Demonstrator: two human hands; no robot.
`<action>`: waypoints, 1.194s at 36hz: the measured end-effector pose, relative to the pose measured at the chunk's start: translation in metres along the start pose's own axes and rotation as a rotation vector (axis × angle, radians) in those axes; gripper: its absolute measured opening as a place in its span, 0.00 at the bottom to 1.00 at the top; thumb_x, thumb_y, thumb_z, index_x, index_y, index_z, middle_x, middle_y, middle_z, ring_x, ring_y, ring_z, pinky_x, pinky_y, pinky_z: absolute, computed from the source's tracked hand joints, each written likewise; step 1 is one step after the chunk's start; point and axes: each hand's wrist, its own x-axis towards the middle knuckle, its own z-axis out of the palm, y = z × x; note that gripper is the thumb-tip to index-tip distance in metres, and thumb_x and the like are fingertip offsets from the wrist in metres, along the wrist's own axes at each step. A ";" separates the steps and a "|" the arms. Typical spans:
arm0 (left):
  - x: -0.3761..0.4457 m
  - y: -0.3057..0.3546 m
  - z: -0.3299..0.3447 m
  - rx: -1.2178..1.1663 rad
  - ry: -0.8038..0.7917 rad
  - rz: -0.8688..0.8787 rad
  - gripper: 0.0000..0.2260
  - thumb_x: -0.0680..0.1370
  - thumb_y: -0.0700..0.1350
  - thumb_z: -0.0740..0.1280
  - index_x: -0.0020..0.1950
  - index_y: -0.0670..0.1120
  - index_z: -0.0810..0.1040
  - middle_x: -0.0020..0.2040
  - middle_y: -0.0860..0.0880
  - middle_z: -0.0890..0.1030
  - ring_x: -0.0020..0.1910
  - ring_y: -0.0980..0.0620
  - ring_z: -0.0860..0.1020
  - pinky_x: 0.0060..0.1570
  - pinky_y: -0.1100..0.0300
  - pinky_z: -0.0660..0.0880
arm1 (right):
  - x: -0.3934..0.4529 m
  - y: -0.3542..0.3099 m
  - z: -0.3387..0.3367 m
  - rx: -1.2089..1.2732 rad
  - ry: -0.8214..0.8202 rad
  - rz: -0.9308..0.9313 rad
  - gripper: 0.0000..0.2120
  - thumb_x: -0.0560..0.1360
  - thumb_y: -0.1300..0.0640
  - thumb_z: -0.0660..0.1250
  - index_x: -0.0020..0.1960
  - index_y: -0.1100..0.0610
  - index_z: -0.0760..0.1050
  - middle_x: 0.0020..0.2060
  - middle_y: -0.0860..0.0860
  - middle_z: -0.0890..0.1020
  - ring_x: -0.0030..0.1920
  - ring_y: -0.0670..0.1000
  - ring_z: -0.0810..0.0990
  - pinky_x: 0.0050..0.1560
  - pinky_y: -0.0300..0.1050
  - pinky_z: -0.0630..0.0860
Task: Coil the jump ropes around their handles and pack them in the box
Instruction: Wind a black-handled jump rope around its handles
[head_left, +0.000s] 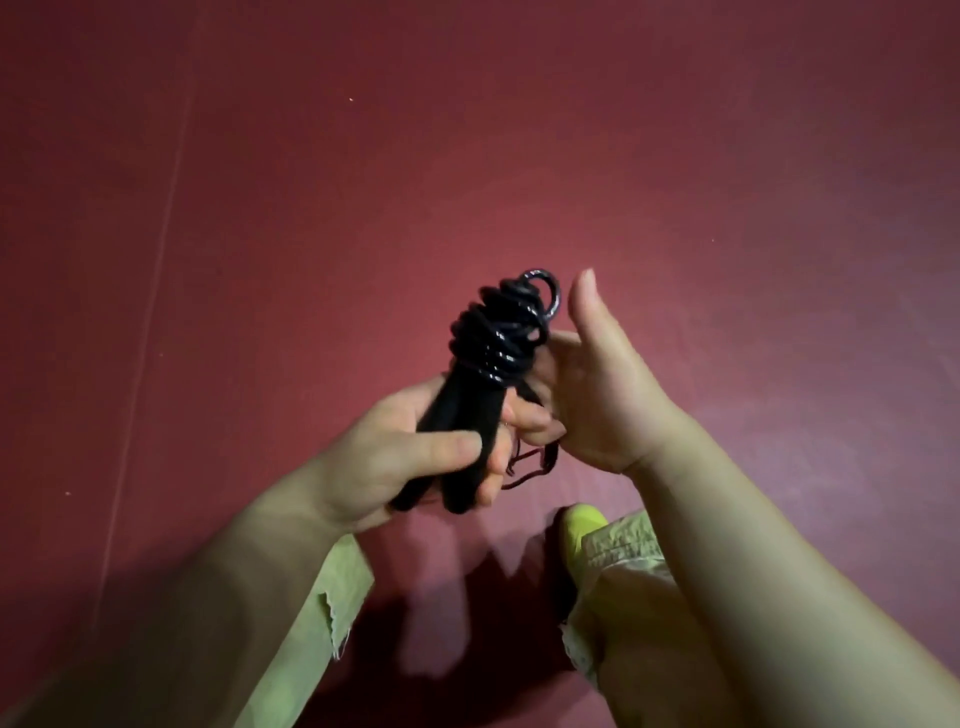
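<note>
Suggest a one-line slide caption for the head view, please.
Left hand grips both black handles while right hand tends the coiled jump rope above a maroon floor.

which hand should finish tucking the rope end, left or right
Probably the right hand. Its fingers are already at the black rope coil, beside the loose loop at the top. The left hand grips both handles and steadies the bundle, so it isn't free.
</note>
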 end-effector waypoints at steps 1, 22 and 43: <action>0.001 0.003 -0.002 -0.033 0.055 -0.001 0.15 0.68 0.48 0.76 0.51 0.47 0.80 0.40 0.47 0.79 0.34 0.48 0.78 0.36 0.57 0.75 | 0.002 0.001 0.001 -0.045 -0.008 -0.010 0.41 0.69 0.28 0.42 0.48 0.60 0.78 0.27 0.45 0.71 0.26 0.45 0.60 0.25 0.38 0.53; 0.006 -0.009 -0.016 1.451 0.649 -0.299 0.11 0.77 0.48 0.62 0.44 0.50 0.59 0.40 0.51 0.69 0.45 0.42 0.75 0.39 0.54 0.65 | 0.036 0.041 0.021 -0.290 0.687 0.169 0.21 0.75 0.35 0.62 0.40 0.54 0.72 0.34 0.51 0.67 0.25 0.46 0.62 0.26 0.41 0.58; 0.007 -0.002 0.000 0.026 0.370 -0.461 0.14 0.66 0.49 0.67 0.45 0.41 0.75 0.31 0.46 0.80 0.26 0.51 0.78 0.24 0.65 0.72 | -0.006 0.035 -0.019 -0.377 0.468 0.030 0.32 0.73 0.28 0.56 0.41 0.59 0.74 0.31 0.53 0.71 0.26 0.49 0.65 0.28 0.43 0.62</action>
